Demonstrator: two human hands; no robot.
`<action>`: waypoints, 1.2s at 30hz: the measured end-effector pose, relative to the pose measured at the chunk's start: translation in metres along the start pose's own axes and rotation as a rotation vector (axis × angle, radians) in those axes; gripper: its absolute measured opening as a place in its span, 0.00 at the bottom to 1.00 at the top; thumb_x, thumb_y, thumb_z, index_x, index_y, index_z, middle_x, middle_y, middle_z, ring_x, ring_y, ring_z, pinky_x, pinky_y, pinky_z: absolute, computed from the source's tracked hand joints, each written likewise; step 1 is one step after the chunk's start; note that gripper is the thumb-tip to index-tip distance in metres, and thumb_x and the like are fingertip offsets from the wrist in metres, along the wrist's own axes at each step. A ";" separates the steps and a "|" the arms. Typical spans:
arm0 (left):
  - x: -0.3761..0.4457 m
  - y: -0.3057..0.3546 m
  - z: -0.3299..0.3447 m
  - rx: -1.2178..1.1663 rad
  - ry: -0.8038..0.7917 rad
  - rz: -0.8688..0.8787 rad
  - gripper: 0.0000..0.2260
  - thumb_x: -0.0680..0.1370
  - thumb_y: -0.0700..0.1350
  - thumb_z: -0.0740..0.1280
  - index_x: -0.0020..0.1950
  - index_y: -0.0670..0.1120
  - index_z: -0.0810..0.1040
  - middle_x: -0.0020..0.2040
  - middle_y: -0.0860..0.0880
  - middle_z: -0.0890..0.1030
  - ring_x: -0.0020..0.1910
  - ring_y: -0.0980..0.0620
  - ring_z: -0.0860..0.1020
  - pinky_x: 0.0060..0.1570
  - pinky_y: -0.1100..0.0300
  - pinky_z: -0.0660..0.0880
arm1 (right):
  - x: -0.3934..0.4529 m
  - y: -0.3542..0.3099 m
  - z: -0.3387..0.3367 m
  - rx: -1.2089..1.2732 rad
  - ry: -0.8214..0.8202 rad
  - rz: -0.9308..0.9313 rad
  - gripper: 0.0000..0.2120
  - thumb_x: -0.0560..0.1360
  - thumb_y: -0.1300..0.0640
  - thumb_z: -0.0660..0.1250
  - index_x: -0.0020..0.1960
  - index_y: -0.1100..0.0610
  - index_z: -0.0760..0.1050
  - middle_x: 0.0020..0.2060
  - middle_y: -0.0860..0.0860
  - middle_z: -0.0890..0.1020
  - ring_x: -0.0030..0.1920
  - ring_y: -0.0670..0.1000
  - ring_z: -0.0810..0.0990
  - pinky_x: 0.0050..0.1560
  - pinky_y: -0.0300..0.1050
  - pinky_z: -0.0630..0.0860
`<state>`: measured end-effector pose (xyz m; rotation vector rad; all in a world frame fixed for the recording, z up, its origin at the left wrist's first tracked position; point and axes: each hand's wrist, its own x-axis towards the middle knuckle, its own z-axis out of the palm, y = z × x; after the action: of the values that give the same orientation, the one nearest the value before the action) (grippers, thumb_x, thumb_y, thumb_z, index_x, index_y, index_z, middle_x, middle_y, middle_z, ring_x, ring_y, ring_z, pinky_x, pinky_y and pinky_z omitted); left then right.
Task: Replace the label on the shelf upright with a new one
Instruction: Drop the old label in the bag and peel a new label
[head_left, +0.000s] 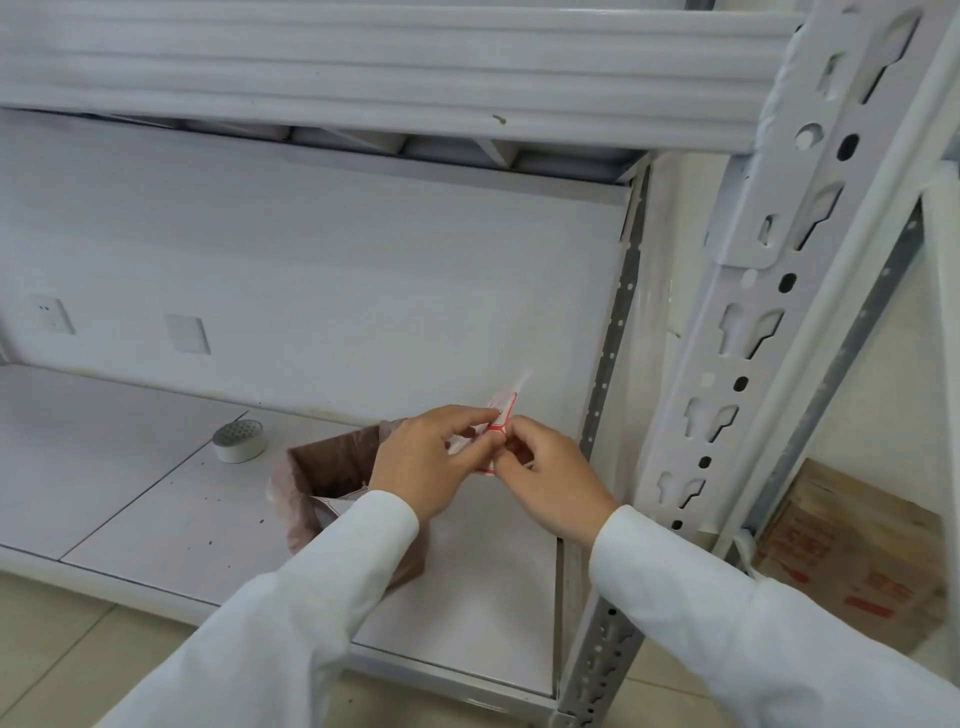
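Observation:
Both hands meet above the lower shelf board, each pinching a small sheet of white labels with red borders (497, 422). My left hand (426, 457) grips it from the left, and my right hand (550, 475) holds its lower right part with fingertips. The sheet stands roughly upright and its top end is blurred. The white perforated shelf upright (737, 332) rises just right of the hands; no label shows on the face I can see.
A small brown box lined with a plastic bag (332, 473) sits on the lower shelf board (156, 499) under my left wrist. A roll of tape (240, 440) lies to its left. A cardboard carton (852, 551) stands right of the upright. A shelf beam (363, 67) runs overhead.

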<state>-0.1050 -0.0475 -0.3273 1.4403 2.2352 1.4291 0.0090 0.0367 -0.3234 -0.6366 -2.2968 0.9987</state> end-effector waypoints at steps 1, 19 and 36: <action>0.000 -0.001 0.000 -0.017 -0.005 0.002 0.10 0.71 0.57 0.68 0.50 0.59 0.83 0.48 0.57 0.85 0.50 0.55 0.81 0.54 0.51 0.77 | -0.001 0.000 0.000 -0.033 -0.004 -0.019 0.06 0.74 0.55 0.60 0.44 0.57 0.74 0.38 0.56 0.80 0.40 0.56 0.78 0.44 0.51 0.76; 0.008 -0.014 -0.008 -0.193 0.079 -0.080 0.05 0.71 0.51 0.70 0.35 0.56 0.82 0.35 0.57 0.84 0.36 0.54 0.80 0.45 0.54 0.78 | -0.003 -0.002 0.003 -0.052 -0.083 0.012 0.04 0.75 0.60 0.60 0.42 0.56 0.73 0.40 0.53 0.81 0.39 0.52 0.78 0.39 0.45 0.74; 0.016 -0.048 -0.021 0.265 -0.079 -0.219 0.12 0.71 0.61 0.69 0.41 0.53 0.80 0.39 0.54 0.82 0.43 0.51 0.78 0.48 0.56 0.74 | -0.007 0.107 0.083 -0.767 -0.637 0.447 0.07 0.75 0.61 0.59 0.39 0.58 0.71 0.47 0.58 0.81 0.40 0.56 0.76 0.38 0.42 0.69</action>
<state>-0.1559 -0.0540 -0.3464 1.2426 2.5131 1.0253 -0.0176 0.0560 -0.4552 -1.3329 -3.2239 0.4874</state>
